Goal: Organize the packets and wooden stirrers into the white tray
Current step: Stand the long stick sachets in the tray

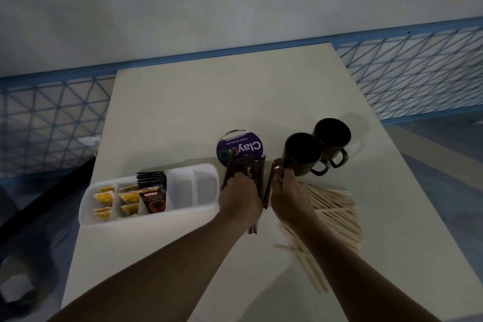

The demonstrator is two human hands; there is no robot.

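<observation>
So you're standing at a plain off-white rectangular table (pixel 183 112) with a smooth matte top, pushed against a pale wall (pixel 209 2), with blue wire mesh (pixel 407 70) in a triangle pattern running along behind it.

Both of your hands are busy, close together near the middle of the table. Your left hand (pixel 240 198) is curled around a bundle of long, thin brown stick packets (pixel 248 170), glossy and fanned out away from you. It's too blurry to count them. Your right hand (pixel 287 196), just beside it, pinches more of the same, two as far as I can tell.

Right under and past your right wrist there's one loose heap of wooden stirrers (pixel 337 212), flat pale sticks, way too many to count, lying on the table.

Left of your left hand sits the single white tray (pixel 156 217), smooth plastic with rounded corners and what looks like five compartments. The two leftmost hold small yellow packets (pixel 104 197), several in each, and the third holds a stack of black Kopiko packets (pixel 153 197).

Beyond your hands: two dark round mugs (pixel 303 154) with handles, touching side by side, and one round purple sign (pixel 243 146) reading "Clean as you go", lying flat.
</observation>
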